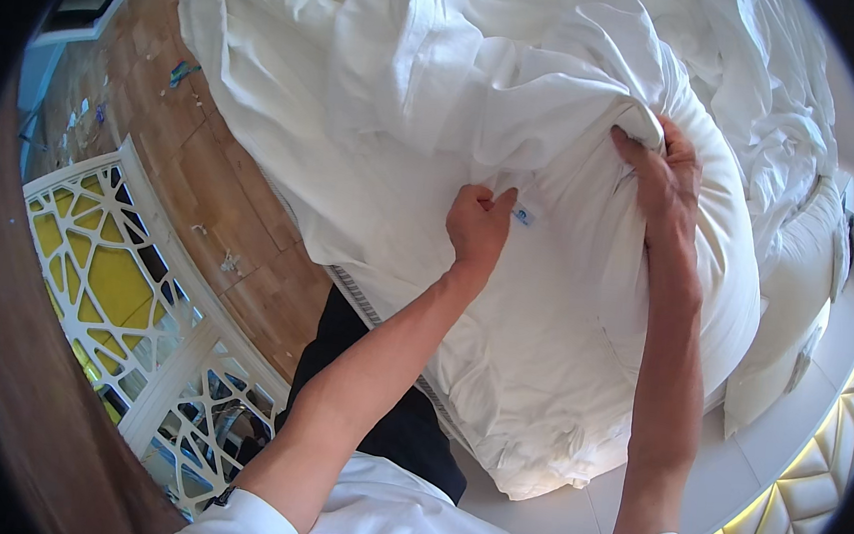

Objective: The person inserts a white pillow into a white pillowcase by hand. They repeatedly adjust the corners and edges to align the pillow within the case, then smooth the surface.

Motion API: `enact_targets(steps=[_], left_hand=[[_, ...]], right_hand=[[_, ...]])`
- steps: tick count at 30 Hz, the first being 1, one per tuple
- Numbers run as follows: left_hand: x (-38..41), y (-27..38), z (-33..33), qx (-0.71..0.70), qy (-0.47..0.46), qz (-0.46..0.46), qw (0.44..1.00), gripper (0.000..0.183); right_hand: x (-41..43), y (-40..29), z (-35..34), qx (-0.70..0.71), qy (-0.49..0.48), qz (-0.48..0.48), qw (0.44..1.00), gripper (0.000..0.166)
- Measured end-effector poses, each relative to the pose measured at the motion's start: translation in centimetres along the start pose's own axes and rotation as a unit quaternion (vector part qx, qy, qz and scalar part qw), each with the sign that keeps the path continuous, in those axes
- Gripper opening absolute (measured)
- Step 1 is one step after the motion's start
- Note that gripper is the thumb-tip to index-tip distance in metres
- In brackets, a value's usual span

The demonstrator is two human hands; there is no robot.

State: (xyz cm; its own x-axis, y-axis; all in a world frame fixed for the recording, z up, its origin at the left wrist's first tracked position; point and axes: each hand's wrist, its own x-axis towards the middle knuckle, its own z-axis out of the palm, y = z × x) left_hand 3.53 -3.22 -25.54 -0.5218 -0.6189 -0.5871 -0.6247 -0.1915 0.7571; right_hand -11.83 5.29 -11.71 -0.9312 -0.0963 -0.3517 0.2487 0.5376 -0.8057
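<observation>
My left hand [478, 224] pinches a fold of white bed linen [557, 145] between thumb and fingers, above the middle of the bed. Right beside its thumb lies a small fabric label [523, 214] that bears blue printing. Farther right, my right hand [664, 169] grips an edge of the white linen, with its thumb at the left and its fingers partly hidden behind the cloth. Beside my right forearm bulges a plump white mass of bedding [722, 290]. Under both hands a white sheet [414, 236] covers the mattress, creased towards the near corner.
White pillows [789, 295] lean along the bed's right side, by a grey ledge [730, 479] and padded, lit wall panels [807, 500]. To the left, a white lattice screen [107, 272] stands on the wooden floor [251, 208]. Scraps of litter [230, 261] lie about there.
</observation>
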Motion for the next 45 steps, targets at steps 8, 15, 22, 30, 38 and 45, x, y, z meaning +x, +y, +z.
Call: enact_targets(steps=[8,15,22,30,38,45], left_hand=[[0.1,1.5,1.0,-0.217,0.065,-0.218,0.949,0.023],[-1.4,0.0,-3.5,-0.412,-0.024,-0.098,0.905,0.021],[-2.9,6.8,-8.8,-0.531,-0.119,0.003,0.839,0.013],[-1.7,2.7,-13.1,-0.277,0.039,0.013,0.96,0.023],[0.8,4.6,-8.3,0.267,0.123,0.487,0.822,0.042],[7.2,8.5,-11.1,0.023,0.152,0.382,0.911,0.013]], right_hand=[[-0.2,0.7,-0.5,0.066,-0.009,0.014,0.998,0.029],[-1.0,1.1,-0.9,0.089,-0.021,0.007,0.996,0.027],[-4.9,-1.8,-2.2,0.134,0.0,0.052,0.99,0.023],[-5.7,-4.2,-2.8,0.199,-0.021,0.102,0.974,0.026],[-4.0,-2.4,0.3,0.239,-0.057,0.093,0.965,0.028],[-4.3,-3.2,-0.4,0.225,-0.042,0.062,0.972,0.023]])
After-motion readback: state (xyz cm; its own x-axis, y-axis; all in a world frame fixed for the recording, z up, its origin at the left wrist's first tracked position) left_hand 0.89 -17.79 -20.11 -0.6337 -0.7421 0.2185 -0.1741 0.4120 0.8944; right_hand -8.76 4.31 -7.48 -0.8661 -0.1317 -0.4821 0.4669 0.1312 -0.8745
